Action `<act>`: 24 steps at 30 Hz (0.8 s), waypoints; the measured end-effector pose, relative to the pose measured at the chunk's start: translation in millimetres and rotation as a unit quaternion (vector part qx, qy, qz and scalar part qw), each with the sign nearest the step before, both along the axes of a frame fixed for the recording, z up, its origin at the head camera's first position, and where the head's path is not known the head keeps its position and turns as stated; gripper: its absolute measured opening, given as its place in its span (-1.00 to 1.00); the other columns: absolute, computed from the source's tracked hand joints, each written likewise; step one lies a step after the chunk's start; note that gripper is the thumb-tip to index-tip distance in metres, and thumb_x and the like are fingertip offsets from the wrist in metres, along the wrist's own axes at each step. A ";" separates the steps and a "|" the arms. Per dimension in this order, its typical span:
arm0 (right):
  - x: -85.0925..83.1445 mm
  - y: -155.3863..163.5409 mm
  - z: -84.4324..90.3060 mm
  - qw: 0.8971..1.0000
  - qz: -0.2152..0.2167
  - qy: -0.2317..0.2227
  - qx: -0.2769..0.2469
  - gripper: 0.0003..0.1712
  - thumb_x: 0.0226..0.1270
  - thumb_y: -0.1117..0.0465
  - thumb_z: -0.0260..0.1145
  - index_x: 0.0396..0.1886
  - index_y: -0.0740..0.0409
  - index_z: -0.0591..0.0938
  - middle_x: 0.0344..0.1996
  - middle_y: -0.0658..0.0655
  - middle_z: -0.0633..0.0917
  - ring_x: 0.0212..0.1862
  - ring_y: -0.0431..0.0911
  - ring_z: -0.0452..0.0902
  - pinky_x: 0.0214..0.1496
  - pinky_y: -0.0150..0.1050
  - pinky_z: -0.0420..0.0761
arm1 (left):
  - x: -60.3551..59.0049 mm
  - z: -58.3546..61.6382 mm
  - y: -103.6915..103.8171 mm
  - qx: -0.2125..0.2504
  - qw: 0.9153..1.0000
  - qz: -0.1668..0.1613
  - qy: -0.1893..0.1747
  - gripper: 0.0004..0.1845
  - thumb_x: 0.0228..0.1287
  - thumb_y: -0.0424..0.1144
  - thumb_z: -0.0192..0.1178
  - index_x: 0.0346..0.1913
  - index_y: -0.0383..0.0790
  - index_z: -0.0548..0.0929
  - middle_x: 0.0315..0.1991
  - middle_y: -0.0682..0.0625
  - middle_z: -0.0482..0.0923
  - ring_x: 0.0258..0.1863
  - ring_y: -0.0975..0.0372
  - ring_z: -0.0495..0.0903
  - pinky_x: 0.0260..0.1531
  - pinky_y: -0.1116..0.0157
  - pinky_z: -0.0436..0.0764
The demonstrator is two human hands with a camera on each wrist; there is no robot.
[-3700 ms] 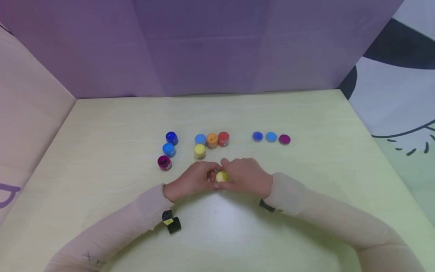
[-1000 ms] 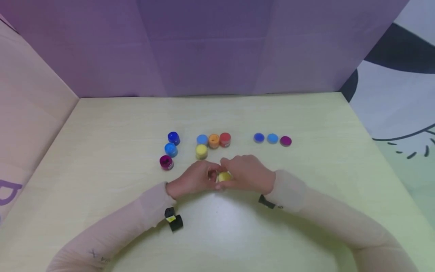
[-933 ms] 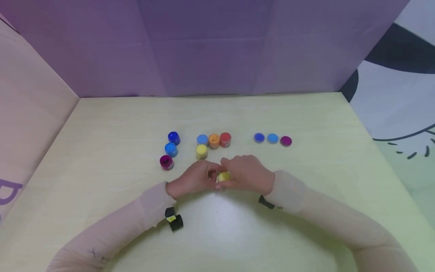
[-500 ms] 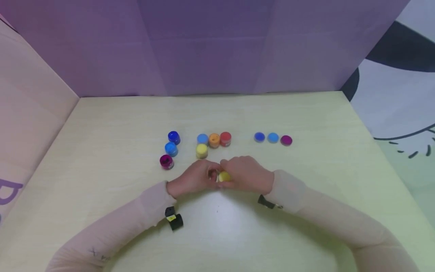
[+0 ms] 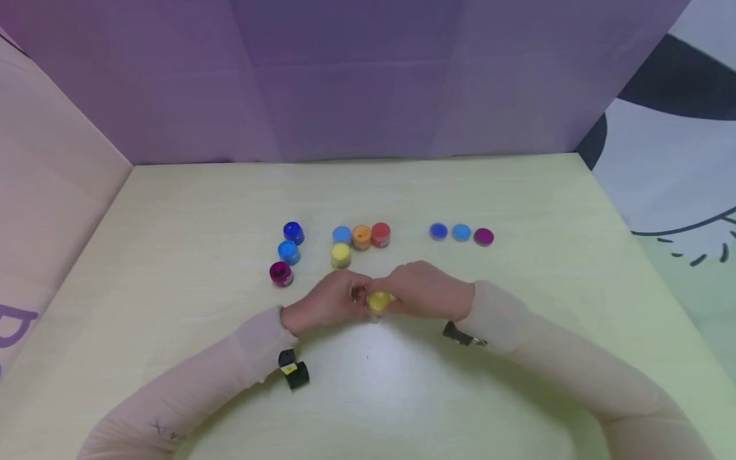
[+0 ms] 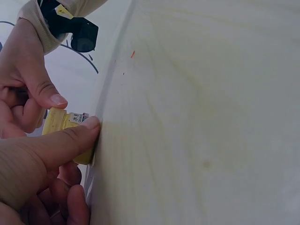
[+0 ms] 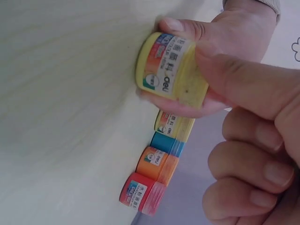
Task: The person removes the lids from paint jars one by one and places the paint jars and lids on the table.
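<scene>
Left hand (image 5: 330,298) is gripping the yellow jar (image 7: 163,65) upright, axis vertical, lid (image 5: 379,301) facing up, right hand (image 5: 428,291) pinching the lid.

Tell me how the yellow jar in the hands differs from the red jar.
Contact: the left hand and right hand grip the held yellow jar; no hand touches the red jar. Place: the held yellow jar is nearer the head camera; the red jar stands farther back, beside the orange jar. Both look capped, with printing on their sides.
</scene>
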State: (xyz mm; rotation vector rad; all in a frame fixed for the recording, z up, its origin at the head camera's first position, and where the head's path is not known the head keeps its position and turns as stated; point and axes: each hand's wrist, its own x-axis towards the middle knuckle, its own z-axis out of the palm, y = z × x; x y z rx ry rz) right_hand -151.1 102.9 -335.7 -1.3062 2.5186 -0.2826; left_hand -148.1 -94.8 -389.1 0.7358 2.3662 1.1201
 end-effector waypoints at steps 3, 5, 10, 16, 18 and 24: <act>-0.5 1.1 1.4 1.000 0.014 0.006 0.003 -0.72 0.19 0.21 0.37 -0.07 -0.05 0.65 -0.69 -0.12 0.45 -0.59 -0.23 0.30 -0.44 -0.42 0.36 | -0.1 -0.9 0.3 0.002 1.000 -0.002 -0.002 -0.82 0.06 -0.22 0.41 -0.26 -0.02 0.66 -0.59 0.09 0.43 -0.46 0.23 0.43 -0.40 0.35 0.40; -0.8 1.9 1.9 1.000 0.020 0.010 0.010 -0.68 0.19 0.23 0.37 -0.03 -0.07 0.64 -0.69 -0.12 0.44 -0.59 -0.22 0.28 -0.45 -0.42 0.34 | 0.0 -0.6 0.5 0.002 1.000 -0.003 -0.001 -0.82 0.05 -0.22 0.41 -0.26 -0.02 0.66 -0.59 0.09 0.43 -0.46 0.23 0.43 -0.40 0.35 0.40; 0.5 3.9 -1.2 1.000 0.005 -0.010 -0.004 -0.62 0.21 0.16 0.36 0.03 0.01 0.56 -0.70 -0.12 0.41 -0.60 -0.24 0.28 -0.48 -0.41 0.33 | 1.0 0.4 0.9 -0.004 1.000 0.004 0.009 -0.78 0.03 -0.24 0.42 -0.22 -0.05 0.66 -0.60 0.10 0.43 -0.48 0.25 0.42 -0.42 0.37 0.39; 6.0 -2.6 -5.1 0.997 -0.067 -0.024 -0.021 -0.48 0.14 -0.18 0.35 -0.17 0.09 0.42 -0.74 -0.11 0.29 -0.67 -0.25 0.20 -0.60 -0.41 0.16 | 0.7 0.9 -0.6 -0.005 1.000 0.001 0.022 -0.61 0.08 -0.30 0.38 0.02 -0.15 0.64 -0.60 0.10 0.42 -0.52 0.27 0.41 -0.44 0.40 0.37; 7.2 -5.5 -7.1 0.996 -0.085 -0.020 -0.009 -0.45 0.11 -0.24 0.33 -0.23 0.09 0.40 -0.74 -0.10 0.29 -0.68 -0.25 0.20 -0.62 -0.41 0.14 | 0.6 1.4 -0.6 -0.002 1.000 0.002 0.020 -0.63 0.09 -0.31 0.37 0.01 -0.16 0.65 -0.60 0.10 0.42 -0.51 0.26 0.41 -0.43 0.40 0.37; 9.2 -9.5 -10.5 0.993 -0.116 -0.010 0.013 -0.46 0.14 -0.23 0.32 -0.26 0.12 0.42 -0.73 -0.08 0.32 -0.68 -0.22 0.23 -0.64 -0.41 0.16 | 0.4 1.7 -0.4 -0.004 1.000 0.002 0.010 -0.66 0.10 -0.30 0.36 -0.01 -0.13 0.66 -0.57 0.09 0.44 -0.49 0.24 0.43 -0.43 0.41 0.38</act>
